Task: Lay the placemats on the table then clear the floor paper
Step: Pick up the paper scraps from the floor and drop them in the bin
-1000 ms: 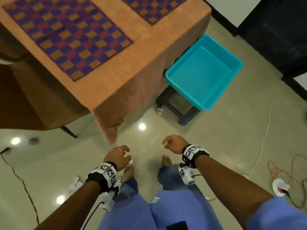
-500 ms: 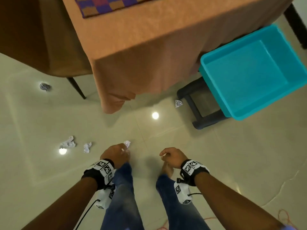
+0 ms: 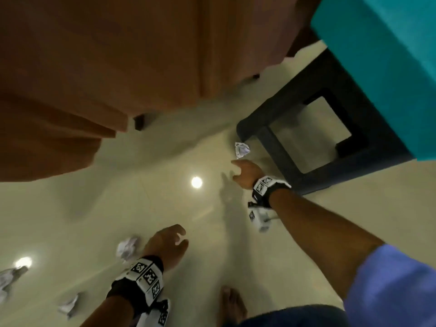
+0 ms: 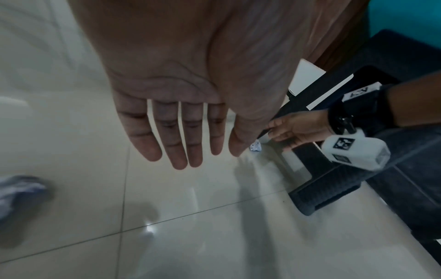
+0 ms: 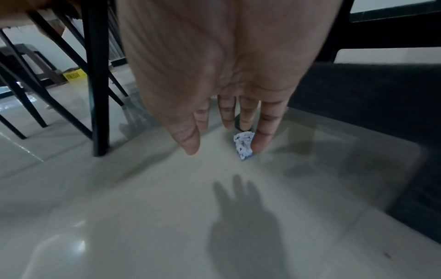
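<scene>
A crumpled piece of white paper [image 3: 241,149] lies on the floor by the leg of a black stool [image 3: 306,128]. My right hand [image 3: 236,173] reaches out just short of it, empty, with fingers straight. In the right wrist view the paper [image 5: 243,145] shows just beyond the fingertips [image 5: 260,147] of the right hand [image 5: 225,149], apart from them. My left hand [image 3: 182,237] hangs lower, empty, with fingers spread; the left wrist view shows this hand [image 4: 205,156] flat and open. Another paper ball [image 3: 127,249] lies beside the left wrist. No placemats are in view.
The orange tablecloth [image 3: 94,67] hangs down at the upper left. A teal tub [image 3: 382,55] sits on the stool at the upper right. More paper scraps [image 3: 69,308] lie on the floor at the lower left. Black chair legs [image 5: 97,85] stand under the table.
The view has dropped close to the floor and the tabletop is out of sight. My right hand has stretched forward toward the paper by the stool. The left hand has opened.
</scene>
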A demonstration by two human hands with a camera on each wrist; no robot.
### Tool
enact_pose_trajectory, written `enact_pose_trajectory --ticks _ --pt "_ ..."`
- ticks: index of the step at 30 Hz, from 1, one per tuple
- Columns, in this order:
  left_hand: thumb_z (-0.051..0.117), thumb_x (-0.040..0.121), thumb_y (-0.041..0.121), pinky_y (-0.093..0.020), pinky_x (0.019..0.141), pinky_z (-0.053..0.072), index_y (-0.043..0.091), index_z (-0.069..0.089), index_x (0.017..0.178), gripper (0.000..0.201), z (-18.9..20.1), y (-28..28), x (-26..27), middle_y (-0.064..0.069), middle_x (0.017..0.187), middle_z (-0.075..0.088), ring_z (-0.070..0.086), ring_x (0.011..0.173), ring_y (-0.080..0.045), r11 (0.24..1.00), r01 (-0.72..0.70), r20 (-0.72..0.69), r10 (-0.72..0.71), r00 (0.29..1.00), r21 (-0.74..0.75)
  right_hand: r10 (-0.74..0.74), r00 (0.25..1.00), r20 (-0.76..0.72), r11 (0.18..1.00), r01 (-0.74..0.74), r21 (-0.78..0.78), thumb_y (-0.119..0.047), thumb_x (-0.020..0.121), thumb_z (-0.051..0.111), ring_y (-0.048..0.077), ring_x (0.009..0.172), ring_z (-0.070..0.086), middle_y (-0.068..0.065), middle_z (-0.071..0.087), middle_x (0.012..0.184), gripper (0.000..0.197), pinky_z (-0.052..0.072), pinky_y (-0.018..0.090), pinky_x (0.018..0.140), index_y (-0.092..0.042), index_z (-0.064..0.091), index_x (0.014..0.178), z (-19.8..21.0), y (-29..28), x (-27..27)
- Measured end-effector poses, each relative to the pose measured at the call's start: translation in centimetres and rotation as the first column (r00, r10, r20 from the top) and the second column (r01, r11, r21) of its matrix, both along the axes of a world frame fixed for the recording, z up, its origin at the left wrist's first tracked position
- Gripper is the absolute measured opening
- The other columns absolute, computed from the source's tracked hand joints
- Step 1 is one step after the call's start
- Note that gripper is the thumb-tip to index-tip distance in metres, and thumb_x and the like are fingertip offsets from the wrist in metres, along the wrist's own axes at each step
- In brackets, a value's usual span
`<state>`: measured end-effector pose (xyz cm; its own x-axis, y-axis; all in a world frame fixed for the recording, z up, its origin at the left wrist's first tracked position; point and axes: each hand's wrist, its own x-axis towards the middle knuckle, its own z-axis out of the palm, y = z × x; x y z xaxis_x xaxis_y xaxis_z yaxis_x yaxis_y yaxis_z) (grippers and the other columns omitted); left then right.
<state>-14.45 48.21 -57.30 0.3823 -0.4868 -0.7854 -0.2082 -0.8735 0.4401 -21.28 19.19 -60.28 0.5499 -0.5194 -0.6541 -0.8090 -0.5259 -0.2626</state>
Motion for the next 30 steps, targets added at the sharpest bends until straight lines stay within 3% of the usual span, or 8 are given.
enact_pose_trajectory --ticks 9,12,14,17,20,24,27,30 --pt "0.056 0.085 0.034 -0.022 0.075 0.041 0.037 0.059 0.096 0.011 -16.3 0.0 -1.6 0.015 0.091 0.061 0.061 0.089 -0.012 0.999 -0.027 0.039 0.028 0.999 -0.042 -0.079 0.997 0.018 0.966 0.081 -0.244 -0.022 0.086 0.065 0.040 0.132 0.037 0.014 0.033 0.146 0.058 0.036 0.041 0.104 -0.017 0.040 0.138 -15.1 -5.6 3.7" --pt "0.055 0.087 0.031 -0.022 0.074 0.043 0.033 0.061 0.101 0.015 -15.7 1.5 -2.2 0.014 0.092 0.063 0.059 0.085 -0.010 0.998 -0.054 0.022 0.054 0.998 -0.030 -0.136 0.974 0.179 0.962 0.173 -0.209 -0.011 0.085 0.060 0.033 0.098 0.053 0.014 0.045 0.124 0.042 0.044 0.036 0.088 -0.015 0.049 0.125 -15.2 -0.5 1.4" --pt "0.055 0.087 0.034 -0.025 0.075 0.049 0.033 0.061 0.100 0.015 -14.3 2.9 -2.7 0.013 0.093 0.066 0.062 0.083 -0.009 0.995 -0.099 -0.007 0.099 0.995 -0.012 -0.010 0.992 0.126 0.995 0.023 -0.101 -0.013 0.087 0.055 0.027 0.086 0.052 0.010 0.052 0.112 0.029 0.046 0.033 0.080 -0.017 0.054 0.116 -14.5 4.7 -0.5" --pt "0.055 0.087 0.034 -0.028 0.079 0.051 0.034 0.062 0.099 0.014 -11.6 5.4 -3.5 0.013 0.090 0.066 0.063 0.086 -0.012 0.982 -0.186 -0.052 0.187 0.981 0.018 0.192 0.972 0.137 0.978 -0.200 0.051 -0.017 0.085 0.051 0.027 0.092 0.059 0.005 0.065 0.100 0.021 0.048 0.033 0.075 -0.020 0.060 0.104 -12.3 13.6 -2.6" --pt "0.052 0.084 0.038 -0.033 0.085 0.051 0.037 0.062 0.096 0.016 -9.3 8.2 -3.8 0.018 0.087 0.064 0.063 0.088 -0.011 0.953 -0.302 -0.060 0.303 0.951 0.033 0.282 0.909 0.306 0.922 -0.345 0.175 -0.012 0.085 0.055 0.025 0.096 0.053 0.005 0.064 0.108 0.040 0.047 0.039 0.080 -0.021 0.059 0.124 -9.9 21.8 -2.2" --pt "0.052 0.080 0.037 -0.040 0.088 0.052 0.038 0.056 0.082 0.005 -8.6 12.9 -2.7 0.015 0.087 0.065 0.064 0.087 -0.016 0.837 -0.543 0.050 0.541 0.839 0.064 0.546 0.721 0.427 0.793 -0.609 0.014 -0.032 0.081 0.057 0.032 0.114 0.049 0.010 0.057 0.122 0.039 0.048 0.043 0.088 -0.026 0.066 0.118 -10.0 28.8 2.0" --pt "0.060 0.082 0.033 -0.043 0.097 0.046 0.030 0.057 0.109 0.027 -9.0 17.1 -1.2 -0.002 0.123 0.058 0.054 0.113 -0.027 0.683 -0.725 0.254 0.689 0.679 0.088 0.637 0.692 0.339 0.737 -0.676 -0.004 -0.022 0.076 0.074 0.036 0.142 0.025 0.007 0.038 0.151 0.038 0.031 0.049 0.110 -0.032 0.068 0.112 -13.0 31.4 4.2" --pt "0.061 0.083 0.037 -0.054 0.103 0.035 0.037 0.031 0.141 0.066 -10.5 21.6 0.8 -0.001 0.155 0.020 0.020 0.141 -0.030 0.610 -0.772 0.362 0.689 0.628 0.178 0.762 0.580 0.288 0.617 -0.786 -0.048 -0.023 0.077 0.071 0.032 0.124 0.042 0.006 0.045 0.142 0.040 0.047 0.047 0.093 -0.027 0.062 0.116 -15.0 33.1 5.1"
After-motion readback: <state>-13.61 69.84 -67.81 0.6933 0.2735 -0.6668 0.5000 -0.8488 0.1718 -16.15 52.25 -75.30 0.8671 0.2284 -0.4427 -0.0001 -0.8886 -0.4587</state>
